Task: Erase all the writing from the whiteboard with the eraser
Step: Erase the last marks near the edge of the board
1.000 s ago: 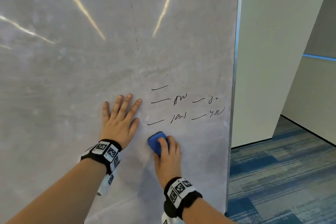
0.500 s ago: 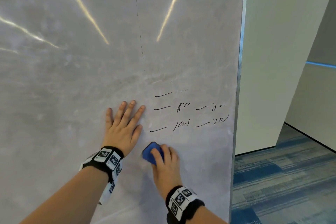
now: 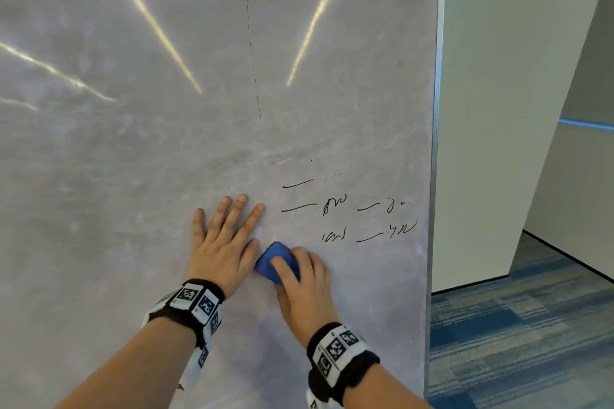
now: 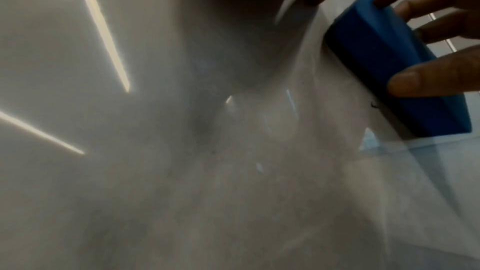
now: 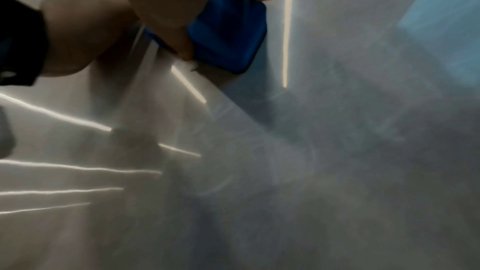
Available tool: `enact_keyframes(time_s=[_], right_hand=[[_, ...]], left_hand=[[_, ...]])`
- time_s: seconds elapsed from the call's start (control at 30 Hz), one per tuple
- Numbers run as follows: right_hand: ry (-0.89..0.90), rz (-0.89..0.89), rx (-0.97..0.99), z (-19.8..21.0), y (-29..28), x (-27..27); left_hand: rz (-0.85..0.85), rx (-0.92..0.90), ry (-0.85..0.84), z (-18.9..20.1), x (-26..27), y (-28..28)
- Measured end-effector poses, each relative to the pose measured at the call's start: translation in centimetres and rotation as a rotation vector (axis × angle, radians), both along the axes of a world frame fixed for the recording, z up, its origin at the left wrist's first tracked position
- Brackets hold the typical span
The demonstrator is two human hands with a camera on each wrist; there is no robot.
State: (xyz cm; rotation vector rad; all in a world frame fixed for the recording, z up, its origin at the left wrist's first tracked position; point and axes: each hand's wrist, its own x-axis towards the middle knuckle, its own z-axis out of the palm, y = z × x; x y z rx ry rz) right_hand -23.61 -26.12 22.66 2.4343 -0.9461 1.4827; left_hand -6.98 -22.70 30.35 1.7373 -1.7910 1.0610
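A grey-white whiteboard (image 3: 166, 159) fills most of the head view. Black writing (image 3: 349, 212) in short dashes and scribbles sits at its lower right, and a thin dashed line (image 3: 253, 60) runs down the middle. My right hand (image 3: 302, 282) grips a blue eraser (image 3: 274, 261) and presses it on the board just below and left of the writing. The eraser (image 4: 389, 59) shows in the left wrist view with fingers round it, and the eraser (image 5: 228, 34) shows under my palm in the right wrist view. My left hand (image 3: 226, 236) lies flat on the board, fingers spread, beside the eraser.
The board's metal right edge (image 3: 437, 143) runs top to bottom. Beyond it stand a white wall (image 3: 498, 109) and blue-grey striped carpet (image 3: 515, 342). Ceiling light streaks reflect on the upper board.
My right hand slid the eraser left and up toward my left thumb. The dash at the left of the lowest written line is gone. My left hand stayed put.
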Motion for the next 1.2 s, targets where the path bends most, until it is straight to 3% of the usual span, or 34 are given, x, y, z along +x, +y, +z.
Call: enact_keyframes(time_s=[0.2, 0.27, 0.37, 0.43, 0.5, 0.73, 0.93, 1.1, 1.2], right_hand=[[-0.402, -0.226, 0.25, 0.6, -2.6, -3.4], [-0.352, -0.218, 0.236, 0.5, -1.6, -1.9], [-0.065, -0.1, 0.1, -1.6, 0.6, -0.1], [0.121, -0.028, 0.046, -3.4, 1.4, -0.6], [0.179, -0.037, 0.024, -4.2, 0.9, -2.2], [-0.212, -0.234, 0.187, -1.7, -2.0, -3.4], [-0.025, -0.087, 0.034, -1.6, -1.6, -3.4], [-0.348, -0.259, 0.23, 0.1, -4.1, -6.4], [-0.286, -0.204, 0.203, 0.3, -3.0, -4.9]], left_hand=[[0.01, 0.037, 0.008, 0.2, 0.0, 0.1], [0.013, 0.034, 0.005, 0.1, 0.0, 0.1], [0.003, 0.022, 0.017, 0.0, 0.0, 0.1], [0.006, 0.021, 0.013, 0.0, 0.1, 0.1], [0.001, 0.018, 0.014, 0.0, 0.0, 0.1], [0.024, 0.023, 0.005, 0.0, 0.0, 0.0], [0.041, 0.036, 0.012, 0.2, -0.2, 0.2], [0.011, 0.008, 0.033, 1.3, -0.7, 0.7], [-0.02, -0.019, 0.053, 3.0, -1.5, 0.2]])
